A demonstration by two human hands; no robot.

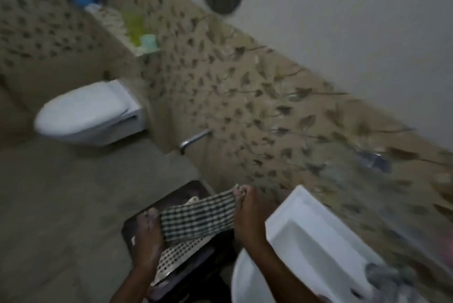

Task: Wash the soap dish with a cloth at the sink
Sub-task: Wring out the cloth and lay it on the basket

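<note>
Cloth [196,214] spans left hand [147,236], right hand [247,219]; soap dish [179,256] beneath.

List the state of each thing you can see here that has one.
cloth, stretched flat between both hands
left hand, gripping the cloth's near end
right hand, pinching the cloth's far end
soap dish, tilted, partly covered by the cloth
toilet lid, closed
sink, too blurred to tell wet or dry
</note>
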